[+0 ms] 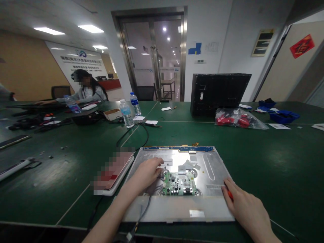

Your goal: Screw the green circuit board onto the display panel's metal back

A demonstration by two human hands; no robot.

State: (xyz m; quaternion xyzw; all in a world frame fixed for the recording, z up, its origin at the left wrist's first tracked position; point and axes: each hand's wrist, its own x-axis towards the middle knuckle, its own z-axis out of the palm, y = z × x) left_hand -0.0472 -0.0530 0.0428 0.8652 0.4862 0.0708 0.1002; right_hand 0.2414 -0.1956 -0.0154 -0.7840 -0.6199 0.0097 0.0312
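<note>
On the green table before me lies a flat metal-backed display panel (220, 168). A green circuit board (179, 184) sits at its middle, and a narrow blue circuit strip (202, 148) runs along its far edge. My left hand (150, 168) is over the panel's left part, fingers bent and apart beside a few tiny dark screws (165, 165). Gripped in my right hand (244, 202) at the panel's right edge is a tool with a red-orange handle (230, 194), mostly hidden by the fingers. A dark cable (144, 214) trails from the board's left side over the near edge.
A phone (118, 168) rests on a white case left of the panel. Farther back stand two water bottles (126, 114), a black monitor casing (220, 94) and a plastic bag with red items (238, 118). Blue trays (283, 117) lie far right. Another person (88, 89) sits at far left.
</note>
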